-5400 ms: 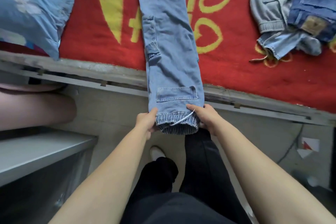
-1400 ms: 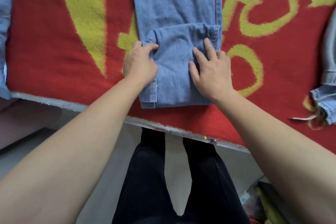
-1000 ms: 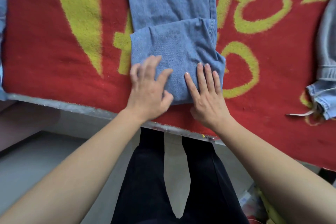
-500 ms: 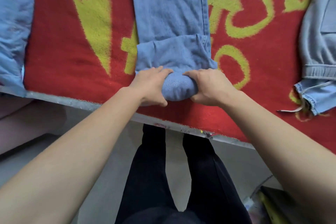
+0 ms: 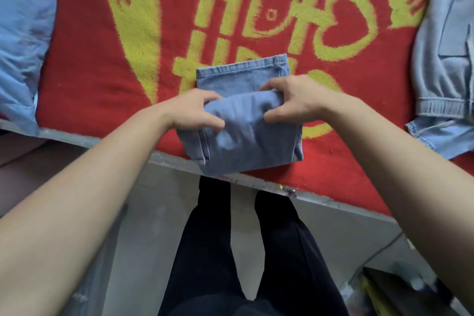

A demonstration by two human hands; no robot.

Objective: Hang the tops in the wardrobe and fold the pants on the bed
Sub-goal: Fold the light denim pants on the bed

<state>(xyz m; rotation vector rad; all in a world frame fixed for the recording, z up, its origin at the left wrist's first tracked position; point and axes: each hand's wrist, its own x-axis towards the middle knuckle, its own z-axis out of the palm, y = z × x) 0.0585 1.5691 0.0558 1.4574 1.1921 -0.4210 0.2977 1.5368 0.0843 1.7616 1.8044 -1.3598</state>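
Light blue jeans lie folded into a thick bundle near the front edge of the bed, on the red blanket with yellow patterns. A flat hemmed end sticks out beyond the bundle on the far side. My left hand grips the bundle's left top edge, thumb on the upper face and fingers curled behind. My right hand grips its right top edge the same way.
More pale denim garments lie at the bed's right side. A light blue cloth covers the left end. The grey bed frame edge runs below the blanket. My black-trousered legs stand on the grey floor.
The long leg has been rolled away from me into a compact bundle. My hands moved from pressing flat on the fold to gripping the bundle's far top edge.
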